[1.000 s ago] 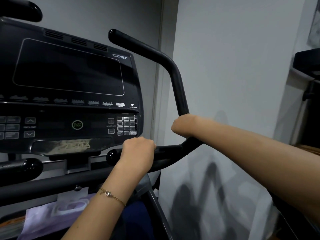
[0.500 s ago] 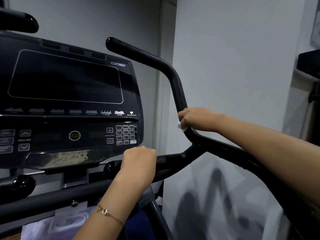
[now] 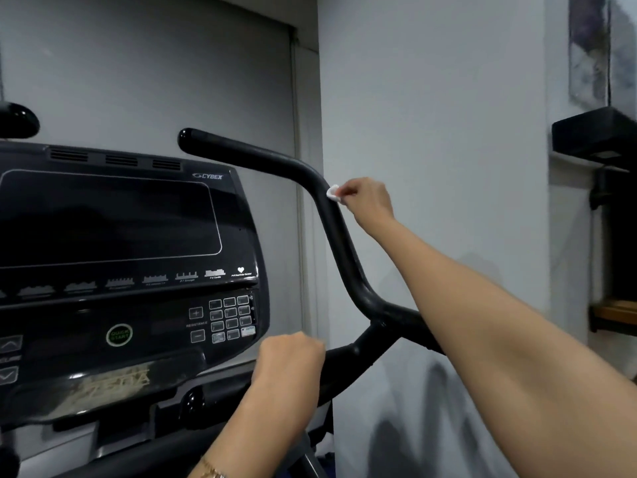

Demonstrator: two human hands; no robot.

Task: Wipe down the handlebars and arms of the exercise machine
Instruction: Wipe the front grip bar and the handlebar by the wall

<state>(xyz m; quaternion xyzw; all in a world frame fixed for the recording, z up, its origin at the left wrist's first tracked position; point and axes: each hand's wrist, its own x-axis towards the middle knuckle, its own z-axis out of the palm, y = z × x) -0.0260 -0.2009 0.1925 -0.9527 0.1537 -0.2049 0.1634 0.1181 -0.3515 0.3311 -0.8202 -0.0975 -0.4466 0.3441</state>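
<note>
Grip of right hand [image 3: 369, 202] pinches a wipe [image 3: 332, 193] against the handlebar [image 3: 341, 246] at its upper bend. Grip of left hand [image 3: 289, 364] closes round the handlebar's lower branch, fingertips hidden.

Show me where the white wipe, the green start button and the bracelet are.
white wipe [image 3: 333, 193], head view, its bunched white middle.
green start button [image 3: 119, 335], head view, centre of the round face.
bracelet [image 3: 212, 472], head view, gold chain links near the bottom edge.

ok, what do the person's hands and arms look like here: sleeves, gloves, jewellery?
No gloves on the left hand or right hand, and no sleeves in view on either arm. A thin gold-coloured chain bracelet sits on the left wrist. No watch or ring shows.
</note>
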